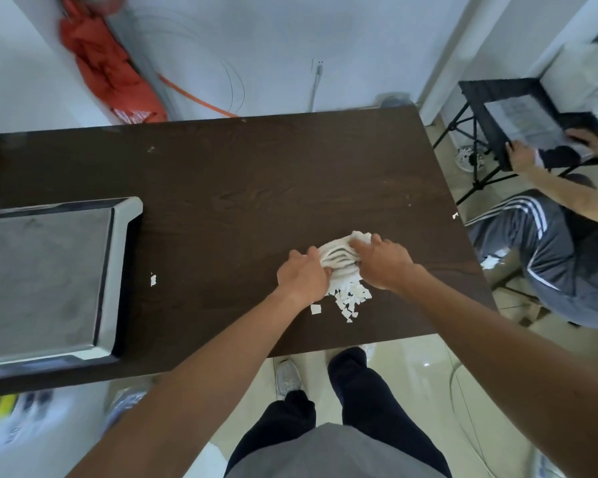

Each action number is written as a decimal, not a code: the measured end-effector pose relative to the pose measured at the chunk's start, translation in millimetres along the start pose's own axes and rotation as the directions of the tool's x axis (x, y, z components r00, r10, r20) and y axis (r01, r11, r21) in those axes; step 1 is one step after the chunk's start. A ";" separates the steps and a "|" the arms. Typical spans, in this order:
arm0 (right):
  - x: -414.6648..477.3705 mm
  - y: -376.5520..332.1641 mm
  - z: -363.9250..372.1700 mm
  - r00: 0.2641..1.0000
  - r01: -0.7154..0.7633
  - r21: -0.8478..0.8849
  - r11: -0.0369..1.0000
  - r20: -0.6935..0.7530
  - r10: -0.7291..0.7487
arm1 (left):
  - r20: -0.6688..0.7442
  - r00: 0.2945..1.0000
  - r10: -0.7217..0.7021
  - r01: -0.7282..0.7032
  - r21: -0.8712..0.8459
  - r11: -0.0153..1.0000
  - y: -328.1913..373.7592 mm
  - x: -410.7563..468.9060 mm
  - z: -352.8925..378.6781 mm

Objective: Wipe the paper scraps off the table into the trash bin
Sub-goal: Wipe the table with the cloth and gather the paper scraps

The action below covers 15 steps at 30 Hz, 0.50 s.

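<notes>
Your fingers (312,254) on the left hand (302,278) are curled into the left edge of the white cloth (337,257). Those of your right hand (384,264) bend over its right side with the tips sunk into the folds. Both hands clamp the cloth and squeeze it into ridges between them; how your thumbs lie underneath I cannot tell. Bunching it this way seems meant to make a thick, firm pad that shoves the bits along instead of riding over them. The paper scraps (351,298) lie in a loose heap touching the cloth's near edge, between your wrists and on your side of the fingertips. The cloth thus stands behind the heap, and a pull toward you would likely carry it to the near edge of the table (239,201), which is close. Farther out, one stray scrap (153,279) sits well apart to your left, near the rim of the metal tray (125,215), and another small scrap (455,215) lies at the table's right edge, so you would need separate passes for them. I cannot make out the trash bin anywhere in view, so judge for yourself whether it waits below the near edge before you sweep. A seated person (546,257) is just beside the table's right side.
</notes>
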State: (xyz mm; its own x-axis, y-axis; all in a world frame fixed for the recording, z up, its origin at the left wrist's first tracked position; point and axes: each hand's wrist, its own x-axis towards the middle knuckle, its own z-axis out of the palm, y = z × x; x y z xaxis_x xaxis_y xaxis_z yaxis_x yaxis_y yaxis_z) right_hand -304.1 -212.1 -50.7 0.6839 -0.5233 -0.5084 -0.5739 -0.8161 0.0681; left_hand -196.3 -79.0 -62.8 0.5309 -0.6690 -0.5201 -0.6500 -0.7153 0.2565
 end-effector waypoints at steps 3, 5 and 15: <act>-0.5 1.1 -6.0 1.000 -0.011 0.016 1.000 0.007 0.011 | -0.036 0.998 0.047 -0.044 0.100 0.994 0.0 5.0 -7.5; 5.3 3.5 -16.1 1.000 -0.006 0.042 0.999 0.009 0.006 | -0.076 0.995 0.068 -0.059 0.115 0.992 -2.8 7.6 -12.7; 53.6 -36.6 -57.6 0.989 0.149 0.021 0.989 -0.003 -0.149 | -0.255 0.966 -0.047 0.037 -0.044 0.998 -51.6 7.0 -20.0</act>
State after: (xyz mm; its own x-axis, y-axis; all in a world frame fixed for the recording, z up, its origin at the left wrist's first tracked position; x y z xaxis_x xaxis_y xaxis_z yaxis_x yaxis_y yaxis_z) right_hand -220.5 -224.4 -31.0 0.7631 -0.3969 -0.5100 -0.4750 -0.8796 -0.0262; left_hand -148.1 -50.8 -63.5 0.6818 -0.6642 -0.3066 -0.6054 -0.7476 0.2731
